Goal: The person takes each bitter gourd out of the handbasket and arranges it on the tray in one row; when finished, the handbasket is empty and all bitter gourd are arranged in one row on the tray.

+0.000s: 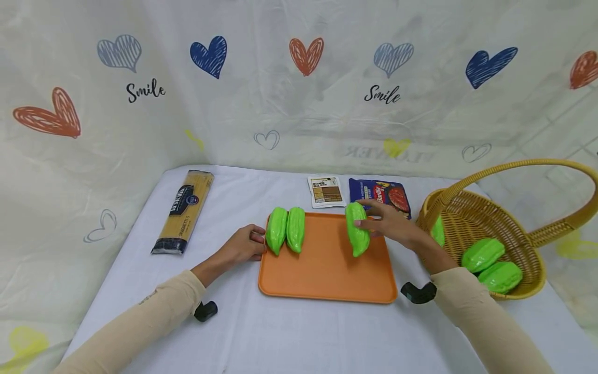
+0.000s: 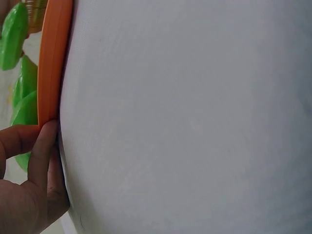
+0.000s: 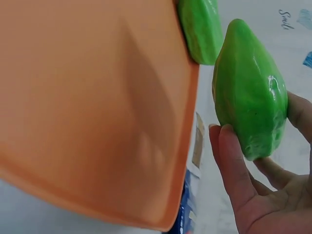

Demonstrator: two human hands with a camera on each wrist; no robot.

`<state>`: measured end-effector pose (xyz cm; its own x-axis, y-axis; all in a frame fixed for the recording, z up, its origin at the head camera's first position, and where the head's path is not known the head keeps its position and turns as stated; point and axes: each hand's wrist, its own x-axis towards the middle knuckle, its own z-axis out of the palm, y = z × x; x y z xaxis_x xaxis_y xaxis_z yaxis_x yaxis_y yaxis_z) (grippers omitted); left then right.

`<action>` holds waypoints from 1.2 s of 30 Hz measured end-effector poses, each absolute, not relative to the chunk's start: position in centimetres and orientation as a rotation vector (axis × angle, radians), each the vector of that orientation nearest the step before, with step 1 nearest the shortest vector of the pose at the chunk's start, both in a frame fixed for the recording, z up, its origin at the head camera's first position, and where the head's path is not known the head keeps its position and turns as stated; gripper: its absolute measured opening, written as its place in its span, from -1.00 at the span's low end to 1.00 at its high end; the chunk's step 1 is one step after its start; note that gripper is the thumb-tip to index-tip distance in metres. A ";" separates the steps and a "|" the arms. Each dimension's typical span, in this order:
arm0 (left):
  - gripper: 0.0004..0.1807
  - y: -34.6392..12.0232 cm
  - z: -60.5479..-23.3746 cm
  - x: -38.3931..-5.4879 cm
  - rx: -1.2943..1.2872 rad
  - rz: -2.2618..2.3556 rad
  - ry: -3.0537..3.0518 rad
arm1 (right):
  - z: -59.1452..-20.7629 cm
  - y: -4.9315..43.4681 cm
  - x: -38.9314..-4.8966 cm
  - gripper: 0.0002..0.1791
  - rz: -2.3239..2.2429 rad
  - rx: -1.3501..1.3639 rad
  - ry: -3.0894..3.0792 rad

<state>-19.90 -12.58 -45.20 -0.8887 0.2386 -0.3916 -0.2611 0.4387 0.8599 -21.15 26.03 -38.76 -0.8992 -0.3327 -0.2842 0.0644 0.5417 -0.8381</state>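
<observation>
My right hand point(image 1: 390, 223) holds a glossy green, ridged, tapered fruit point(image 1: 356, 234) over the right part of an orange tray point(image 1: 322, 280). In the right wrist view, thumb and fingers grip the held fruit point(image 3: 251, 92) near its blunt end, its tip pointing away; a shadow falls on the tray. Two similar fruits, a left one point(image 1: 276, 228) and a right one point(image 1: 295, 231), lie side by side at the tray's left end. Beside them, my left hand point(image 1: 244, 243) pinches the tray's left rim, as the tray edge point(image 2: 52, 63) in the left wrist view shows.
At the right stands a wicker basket point(image 1: 537, 254) with a tall handle and several green fruits point(image 1: 502, 277) inside. Behind the tray lie a white packet point(image 1: 326, 191) and a blue packet point(image 1: 380, 195). A spaghetti pack point(image 1: 184, 210) lies at the left on the white-covered table point(image 1: 299, 337).
</observation>
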 end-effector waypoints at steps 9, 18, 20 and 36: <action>-0.44 -12.6 -45.3 -20.0 -0.030 1.450 2.234 | -40.2 23.6 -22.2 -0.08 -1.376 -0.142 2.321; -0.44 -12.7 -45.5 -20.1 -0.014 1.455 2.231 | -41.4 20.7 -23.2 -0.14 -1.358 -0.104 2.288; -0.45 -12.7 -45.5 -20.0 -0.015 1.458 2.229 | -41.6 20.1 -23.4 -0.12 -1.346 -0.099 2.282; -0.46 -12.8 -45.7 -20.1 -0.022 1.490 2.215 | -41.8 17.1 -23.8 -0.16 -1.315 -0.099 2.250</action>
